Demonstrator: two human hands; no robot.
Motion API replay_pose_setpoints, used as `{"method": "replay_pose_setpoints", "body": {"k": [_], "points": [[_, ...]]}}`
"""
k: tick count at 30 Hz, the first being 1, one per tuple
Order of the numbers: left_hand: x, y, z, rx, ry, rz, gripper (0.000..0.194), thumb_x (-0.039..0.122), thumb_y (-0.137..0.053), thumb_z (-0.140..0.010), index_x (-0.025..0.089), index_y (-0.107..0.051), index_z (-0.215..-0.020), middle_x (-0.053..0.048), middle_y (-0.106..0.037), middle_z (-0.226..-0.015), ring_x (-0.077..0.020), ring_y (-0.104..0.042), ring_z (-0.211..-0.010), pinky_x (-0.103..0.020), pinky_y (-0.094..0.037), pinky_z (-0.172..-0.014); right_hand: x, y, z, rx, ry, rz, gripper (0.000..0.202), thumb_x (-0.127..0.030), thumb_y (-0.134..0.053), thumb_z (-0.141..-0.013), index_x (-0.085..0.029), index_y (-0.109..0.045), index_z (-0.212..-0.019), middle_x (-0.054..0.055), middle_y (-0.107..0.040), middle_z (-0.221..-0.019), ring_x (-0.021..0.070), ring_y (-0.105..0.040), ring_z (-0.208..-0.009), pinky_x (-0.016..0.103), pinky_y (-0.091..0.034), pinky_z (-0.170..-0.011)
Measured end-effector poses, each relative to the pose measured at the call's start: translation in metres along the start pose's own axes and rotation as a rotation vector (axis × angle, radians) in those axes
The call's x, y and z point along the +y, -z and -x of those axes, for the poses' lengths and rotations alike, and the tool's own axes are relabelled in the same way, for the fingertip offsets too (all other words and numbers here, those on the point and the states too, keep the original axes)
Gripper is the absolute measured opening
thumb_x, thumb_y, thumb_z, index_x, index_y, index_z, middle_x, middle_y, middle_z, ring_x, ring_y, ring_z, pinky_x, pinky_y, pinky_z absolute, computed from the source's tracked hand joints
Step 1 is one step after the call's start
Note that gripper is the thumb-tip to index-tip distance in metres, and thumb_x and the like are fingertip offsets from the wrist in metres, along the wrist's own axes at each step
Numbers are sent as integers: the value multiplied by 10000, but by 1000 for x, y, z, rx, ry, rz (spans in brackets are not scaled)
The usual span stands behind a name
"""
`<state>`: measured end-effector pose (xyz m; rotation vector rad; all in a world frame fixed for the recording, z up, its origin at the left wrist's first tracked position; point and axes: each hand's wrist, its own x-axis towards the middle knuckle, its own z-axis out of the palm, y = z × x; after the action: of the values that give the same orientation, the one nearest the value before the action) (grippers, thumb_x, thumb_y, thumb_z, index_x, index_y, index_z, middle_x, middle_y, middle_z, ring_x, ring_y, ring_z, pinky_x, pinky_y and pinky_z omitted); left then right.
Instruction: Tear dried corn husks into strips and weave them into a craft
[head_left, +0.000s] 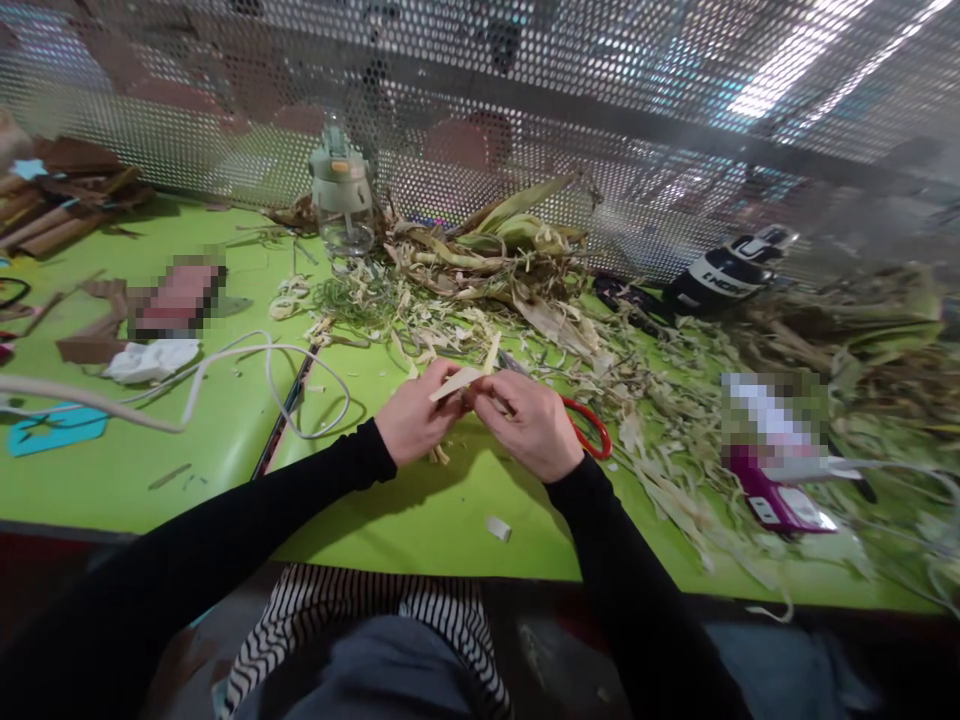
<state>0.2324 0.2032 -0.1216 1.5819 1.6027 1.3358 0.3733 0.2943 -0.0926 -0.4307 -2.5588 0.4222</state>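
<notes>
green-lidded bottle (pixel 343 185), straw (pixel 349 226) inside, beyond pale strip (pixel 454 384) in both hands (pixel 420 418) (pixel 529 422)

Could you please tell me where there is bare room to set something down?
Mostly bare table shows between the left hand, right hand and its front edge, around a white scrap. Another patch, lightly littered, lies between the blue tag and left sleeve. Husk shreds crowd behind and right of the hands.
</notes>
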Motion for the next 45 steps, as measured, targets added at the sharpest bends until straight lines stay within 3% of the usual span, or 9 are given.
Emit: {"method": "replay_pose_setpoints", "body": {"k": [3,10,14,17,24,29,35,39,45], "points": [[-1,-1,0,-9,-19,-64,147,180,-434,-833,149,-465,-974,-57,-614,-837,-142,-583,-669,-296,-461,-671,-2,-2,0,-3,-35,18,161,-225,-507,-864,-171,-548,-718,18,-611,-708,117,-518,-598,230,-353,-557],[-2,0,-2,39,116,99,93,231,-432,-866,168,-437,-934,-42,-637,-762,-148,-615,-671,-275,-467,-641,0,-5,1,26,28,62,143,-298,-527,-880,-174,-598,-870,52,-677,-819,151,-595,-658,247,-414,-567],[2,2,-2,6,46,-122,66,196,-428,-855,167,-488,-854,-62,-644,-789,-161,-601,-680,-293,-449,-668,-1,-6,3,22,53,119,130,-260,-523,-869,-172,-619,-865,68,-691,-854,170,-621,-698,256,-438,-572],[5,2,-1,-33,4,-173,94,182,-423,-853,156,-490,-913,-81,-656,-841,-169,-604,-692,-300,-444,-672,-2,-4,2,10,-3,-35,104,-214,-538,-840,-171,-620,-791,35,-680,-773,139,-602,-645,238,-445,-589],[2,-1,0,-64,52,152,85,186,-449,-861,168,-419,-938,-40,-635,-776,-144,-625,-693,-287,-484,-679,4,9,-3,-196,-141,-344,127,-259,-590,-799,-153,-633,-743,-6,-612,-662,98,-521,-561,200,-394,-522],[-4,-1,-4,-12,160,402,86,225,-486,-867,170,-421,-879,-9,-606,-740,-123,-638,-665,-283,-524,-671,4,11,-4,-130,-197,-297,270,-347,-490,-888,-149,-620,-757,-7,-563,-643,102,-475,-568,218,-356,-533],[-5,-1,-5,-16,146,459,106,242,-496,-873,166,-427,-900,-13,-600,-749,-113,-630,-676,-290,-532,-710,7,3,-3,-48,-235,-249,189,-337,-538,-859,-163,-608,-839,-28,-522,-605,90,-422,-511,208,-336,-490],[-7,-2,-5,-67,197,480,102,218,-490,-876,171,-412,-921,2,-588,-733,-105,-626,-674,-299,-523,-734,7,3,-2,-85,-148,-191,131,-278,-551,-842,-167,-610,-804,-32,-546,-595,79,-426,-488,198,-331,-480],[-6,-2,-3,-73,271,493,119,188,-510,-858,164,-438,-949,3,-589,-730,-111,-621,-680,-298,-524,-721,6,4,-1,-135,-22,-123,123,-273,-605,-809,-159,-633,-846,22,-657,-763,118,-565,-632,227,-408,-586]]}}
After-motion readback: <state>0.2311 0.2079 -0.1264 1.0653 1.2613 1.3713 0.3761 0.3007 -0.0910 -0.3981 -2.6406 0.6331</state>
